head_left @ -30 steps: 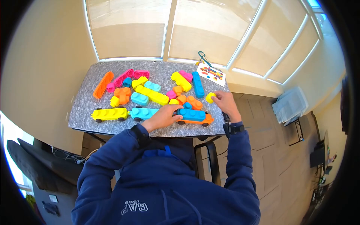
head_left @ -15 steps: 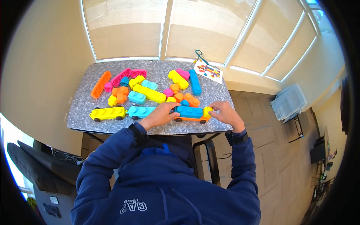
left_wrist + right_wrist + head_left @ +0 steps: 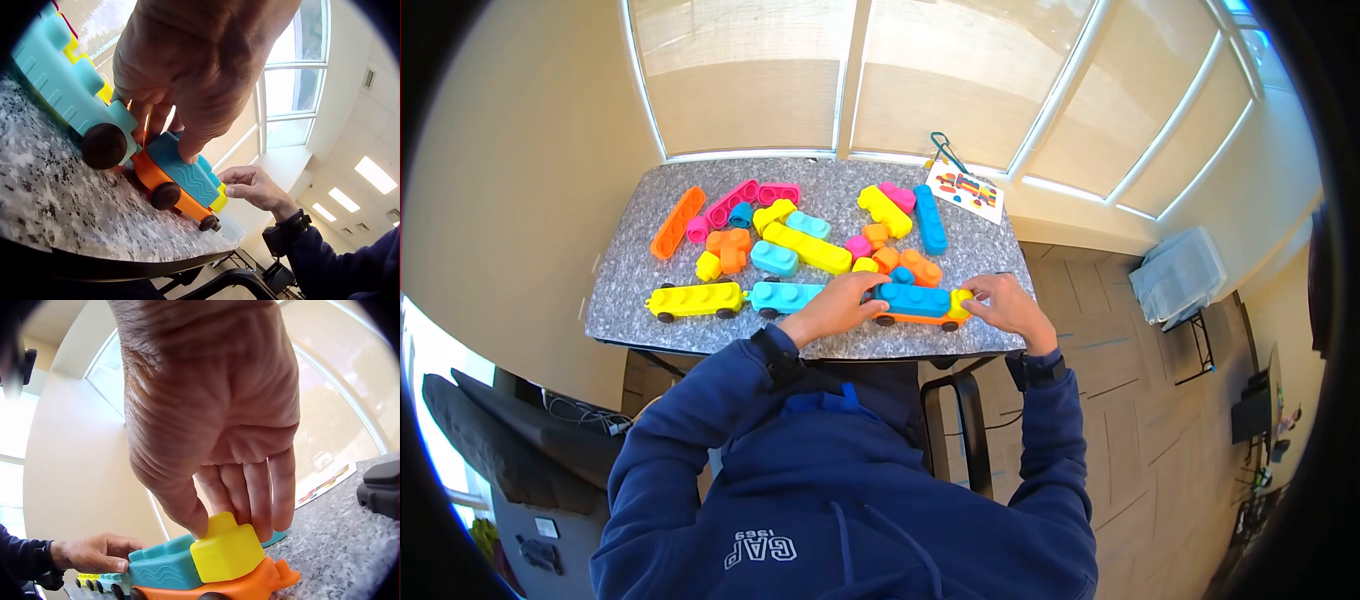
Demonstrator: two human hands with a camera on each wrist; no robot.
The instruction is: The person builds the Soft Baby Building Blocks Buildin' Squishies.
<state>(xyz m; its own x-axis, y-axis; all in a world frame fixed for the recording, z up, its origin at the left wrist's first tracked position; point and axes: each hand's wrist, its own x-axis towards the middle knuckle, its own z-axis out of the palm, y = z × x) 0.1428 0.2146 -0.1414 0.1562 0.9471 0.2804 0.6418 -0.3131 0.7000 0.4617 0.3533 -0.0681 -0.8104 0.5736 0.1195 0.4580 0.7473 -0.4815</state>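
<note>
On the orange wheeled base (image 3: 244, 586) lies a blue block (image 3: 913, 299). The left hand (image 3: 837, 306) grips the blue block's left end, thumb on its near side in the left wrist view. A small yellow block (image 3: 227, 551) sits at the base's right end, beside the blue block; the right hand (image 3: 1006, 306) pinches it between thumb and fingers. To the left stand a light blue wheeled car (image 3: 784, 297) and a yellow wheeled car (image 3: 694, 299), joined in a row.
Behind the row lie loose blocks: a long yellow block (image 3: 806, 248), an orange block (image 3: 678, 223), a long blue block (image 3: 930, 219) and several others. A picture card (image 3: 964, 192) is at the back right. A black object (image 3: 380, 487) rests on the table (image 3: 625, 325).
The right hand has brought the small yellow block left and toward the body, onto the orange base's right end. The left hand has stayed on the blue block.
</note>
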